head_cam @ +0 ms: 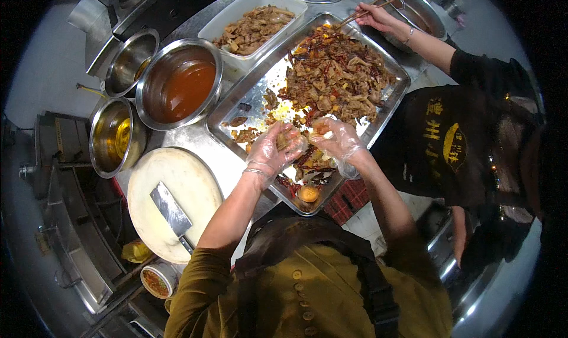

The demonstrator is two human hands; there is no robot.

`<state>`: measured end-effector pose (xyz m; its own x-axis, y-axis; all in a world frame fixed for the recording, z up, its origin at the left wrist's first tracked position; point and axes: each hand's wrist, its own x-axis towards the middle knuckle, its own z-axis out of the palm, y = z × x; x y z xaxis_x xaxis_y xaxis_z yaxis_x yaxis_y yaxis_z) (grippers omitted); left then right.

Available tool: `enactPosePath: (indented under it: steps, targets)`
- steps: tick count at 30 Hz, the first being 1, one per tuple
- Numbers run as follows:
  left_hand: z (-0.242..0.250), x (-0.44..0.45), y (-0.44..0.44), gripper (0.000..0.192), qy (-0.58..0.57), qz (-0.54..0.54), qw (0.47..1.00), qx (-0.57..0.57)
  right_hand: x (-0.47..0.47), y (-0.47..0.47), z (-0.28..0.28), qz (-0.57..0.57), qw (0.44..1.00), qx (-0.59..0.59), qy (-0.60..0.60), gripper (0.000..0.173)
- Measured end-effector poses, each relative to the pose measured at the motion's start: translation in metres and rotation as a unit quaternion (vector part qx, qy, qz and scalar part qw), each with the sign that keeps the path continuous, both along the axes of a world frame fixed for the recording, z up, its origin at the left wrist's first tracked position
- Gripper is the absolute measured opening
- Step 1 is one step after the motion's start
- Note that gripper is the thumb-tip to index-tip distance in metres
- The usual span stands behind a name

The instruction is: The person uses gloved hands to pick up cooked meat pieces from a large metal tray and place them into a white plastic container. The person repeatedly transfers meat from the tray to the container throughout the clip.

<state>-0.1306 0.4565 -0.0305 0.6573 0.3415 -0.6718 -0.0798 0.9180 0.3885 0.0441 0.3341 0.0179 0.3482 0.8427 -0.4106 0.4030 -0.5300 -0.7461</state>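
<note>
A shallow stainless steel tray lies before me, with a heap of cooked meat pieces and dried red chilies in its far part. Over its near part, my left hand wears a clear plastic glove and is cupped, palm up, around a brownish piece of food. My right hand, gloved too, is curled beside it above the tray; whether its fingers grip anything is unclear. Below both hands lie chilies and scraps, and a round brown egg-like item sits in the near corner.
Another person's hand holds chopsticks at the tray's far end. A white tub of meat stands beyond. At left are a bowl of reddish sauce, an oil bowl and a cleaver on a round board.
</note>
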Motion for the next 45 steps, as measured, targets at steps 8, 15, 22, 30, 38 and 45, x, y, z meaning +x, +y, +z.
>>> enactPosePath:
  steps: [8, 15, 22, 30, 38, 45]
  targets:
    - [-0.007, -0.017, 0.002, 0.032, 0.010, 0.066, 0.997, 0.030, -0.014, -0.028, -0.055, 0.169, 0.941, -0.146, -0.254, 0.027]
    - [-0.009, -0.029, -0.009, 0.044, 0.046, 0.079, 0.994, 0.056, -0.005, 0.016, -0.047, 0.055, 0.981, -0.012, -0.187, 0.025]
    - [-0.018, -0.029, -0.007, 0.037, 0.072, 0.088, 0.993, 0.030, 0.001, 0.016, -0.061, 0.093, 0.985, -0.005, -0.148, 0.023]
    - [-0.015, -0.017, -0.011, 0.034, 0.066, 0.088, 0.994, 0.014, 0.033, -0.023, -0.080, -0.173, 0.938, 0.067, 0.294, 0.009]
    - [-0.022, -0.018, -0.007, 0.033, 0.059, 0.083, 0.994, 0.035, 0.018, -0.009, -0.063, -0.013, 0.992, 0.080, -0.092, 0.019]
    - [-0.017, -0.012, -0.016, 0.034, 0.055, 0.094, 0.994, 0.013, -0.003, 0.015, -0.049, 0.070, 0.982, 0.010, -0.174, 0.023]
